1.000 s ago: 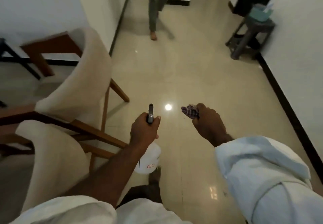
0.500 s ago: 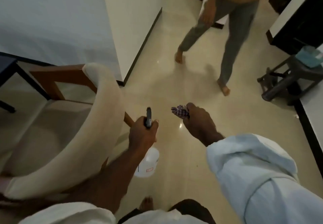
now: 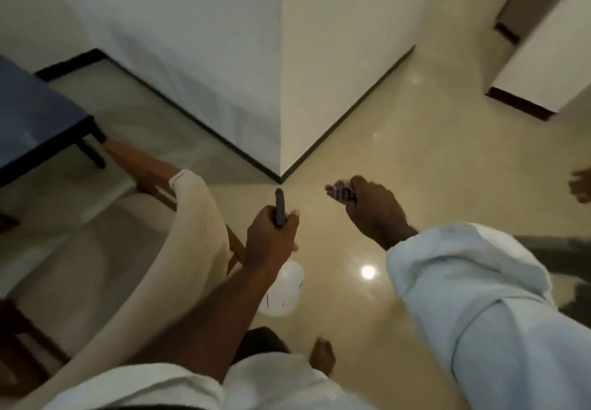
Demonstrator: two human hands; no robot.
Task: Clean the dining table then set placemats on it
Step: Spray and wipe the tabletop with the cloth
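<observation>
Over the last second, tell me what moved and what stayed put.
The view swung left onto the wall corner. The other person, earlier walking in the corridor ahead, now shows only partly at the right edge. Nothing was taken up or released: the left hand still grips the spray bottle, the right hand the checked cloth.

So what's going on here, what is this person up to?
A person stands on a glossy floor beside a cream-backed chair, carrying cleaning gear. The left hand grips a white spray bottle by its dark head; the right hand holds a bunched checked cloth. Nothing is being wiped yet.
</observation>
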